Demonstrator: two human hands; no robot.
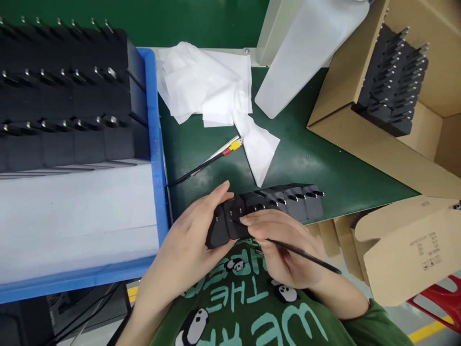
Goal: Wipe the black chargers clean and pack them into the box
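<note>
A row of several black power adapters (264, 202) with metal prongs facing up lies at the near edge of the green table. My left hand (194, 235) is closed round the left end of this row, thumb below and fingers along the far side. In my right hand (284, 240) is a slim black pen-like tool (306, 253), pinched between thumb and fingers. Its tip end is by the second adapter from the left; my fingertips partly hide it. Whether the tip touches the adapter I cannot tell.
A blue crate (153, 120) on the left holds rows of black adapters and white padding. Beyond my hands lie white cloths (205, 81) and a cable (201, 166). A translucent white container (309, 48) leans behind. At right, a cardboard box (367, 149) contains more adapters.
</note>
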